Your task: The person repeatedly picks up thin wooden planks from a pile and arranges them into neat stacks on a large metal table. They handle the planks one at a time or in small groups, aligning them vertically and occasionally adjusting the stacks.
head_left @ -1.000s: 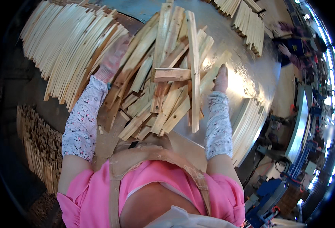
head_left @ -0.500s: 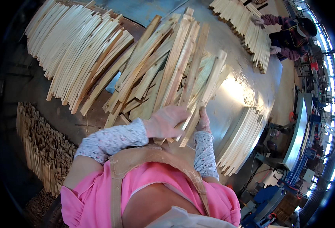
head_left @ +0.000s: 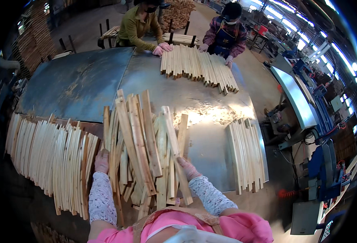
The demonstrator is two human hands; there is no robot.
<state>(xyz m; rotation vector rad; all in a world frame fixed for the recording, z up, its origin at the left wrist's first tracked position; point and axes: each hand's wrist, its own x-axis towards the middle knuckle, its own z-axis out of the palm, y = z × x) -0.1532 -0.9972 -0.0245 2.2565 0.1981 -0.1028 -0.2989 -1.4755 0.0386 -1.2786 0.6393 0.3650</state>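
Observation:
A jumbled pile of wooden strips (head_left: 161, 160) lies at the table's near edge, in front of my body. At the pile's left side, my left hand (head_left: 102, 162), in a pinkish glove, is closed on the edge of an outer wooden strip (head_left: 106, 125); its fingers are partly hidden. My right hand (head_left: 189, 168), gloved the same way, grips a slanting wooden strip (head_left: 172, 137) on the pile's right side. Several strips lie crosswise between my hands. Just left of my left hand, a row of pale strips (head_left: 51, 156) lies side by side.
A smaller strip stack (head_left: 245, 156) lies along the metal table's (head_left: 207, 150) right edge. Across the table, two co-workers (head_left: 140, 30) (head_left: 226, 36) have gloved hands at another row of strips (head_left: 198, 67). Blue machinery (head_left: 318, 170) stands to the right.
My view has lifted, bringing a second co-worker into sight. My left hand has moved from the pile's near middle to its left side. My right hand stays at a strip on the right.

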